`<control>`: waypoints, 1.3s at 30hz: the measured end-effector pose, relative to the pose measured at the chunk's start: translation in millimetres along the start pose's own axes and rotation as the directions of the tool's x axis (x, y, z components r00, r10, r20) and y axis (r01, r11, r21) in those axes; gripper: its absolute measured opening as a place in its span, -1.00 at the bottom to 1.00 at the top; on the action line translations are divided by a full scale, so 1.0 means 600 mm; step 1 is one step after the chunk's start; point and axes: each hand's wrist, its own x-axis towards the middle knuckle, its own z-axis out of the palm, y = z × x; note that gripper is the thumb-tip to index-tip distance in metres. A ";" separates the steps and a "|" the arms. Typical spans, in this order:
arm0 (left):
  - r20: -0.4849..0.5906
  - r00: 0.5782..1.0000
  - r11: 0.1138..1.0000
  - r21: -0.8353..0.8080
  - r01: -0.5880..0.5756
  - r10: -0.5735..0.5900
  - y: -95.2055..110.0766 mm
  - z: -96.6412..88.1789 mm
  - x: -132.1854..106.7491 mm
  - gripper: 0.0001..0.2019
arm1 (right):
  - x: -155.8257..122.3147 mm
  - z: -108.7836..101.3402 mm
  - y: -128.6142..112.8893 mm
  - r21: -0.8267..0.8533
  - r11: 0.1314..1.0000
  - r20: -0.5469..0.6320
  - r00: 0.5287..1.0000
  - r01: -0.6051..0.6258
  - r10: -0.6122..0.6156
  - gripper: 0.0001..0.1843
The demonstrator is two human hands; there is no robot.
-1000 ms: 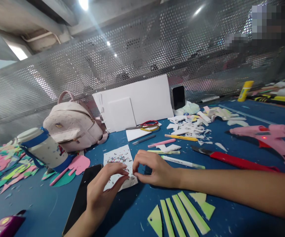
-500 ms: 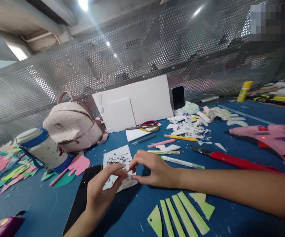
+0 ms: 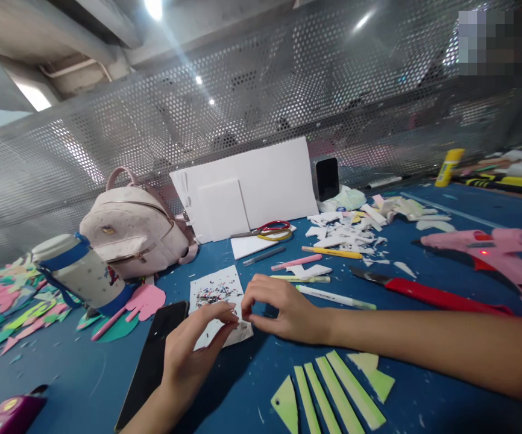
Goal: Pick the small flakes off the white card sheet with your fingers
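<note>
Left hand: the bare left hand [image 3: 200, 346] hangs over a small white paper sheet [image 3: 207, 278], thumb and forefinger reaching toward each other; I cannot tell whether the tips meet or pinch anything.
Right hand: the bare right hand [image 3: 283, 310] faces it just beyond the sheet's right edge, forefinger and thumb curled into a ring; from here I cannot tell whether a tiny piece sits between the tips.
Paper: one sheet on the blue tabletop [image 3: 238, 386], strewn with tiny multicoloured bits [image 3: 218, 292], too many and too small to count.
Green pieces: four pale green flat strips [image 3: 339, 395] side by side near the right forearm, with one pale green triangular piece [image 3: 287, 407], marked by a single dark dot, to their left.
Pens: five beyond the right hand, one each of slim grey [image 3: 264, 256], pink [image 3: 296, 262], orange-yellow [image 3: 332, 252], yellow-green [image 3: 308, 279] and white [image 3: 336, 297].
Tools: one red-handled craft knife [image 3: 428, 291], one pink plastic glue gun [image 3: 491, 241] showing a red light, one pair of red-and-yellow-handled scissors [image 3: 258, 231].
Phones: two, one black slab [image 3: 152, 355] flat beside the left hand, one dark-screened handset [image 3: 327, 179] upright farther back.
Lettering: a purple object [image 3: 12, 416] carries white lettering cut by the view's edge; the white pen's print is too small to read.
</note>
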 end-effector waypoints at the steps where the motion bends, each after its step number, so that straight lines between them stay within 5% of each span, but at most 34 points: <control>1: -0.014 0.999 0.999 -0.028 0.028 -0.029 -0.001 0.001 -0.001 -0.72 | 0.000 -0.001 -0.001 0.002 1.000 -0.020 1.000 -0.018 0.018 -0.94; 7: -0.067 0.989 0.968 -0.223 0.116 -0.134 -0.001 0.000 0.000 -0.59 | -0.003 -0.003 -0.008 0.023 0.998 -0.084 0.995 -0.056 0.058 -0.94; 39: -0.096 0.995 0.993 -0.116 0.005 -0.016 -0.012 -0.006 0.000 -0.55 | -0.001 -0.003 -0.009 -0.034 0.999 -0.027 1.000 -0.011 0.010 -0.92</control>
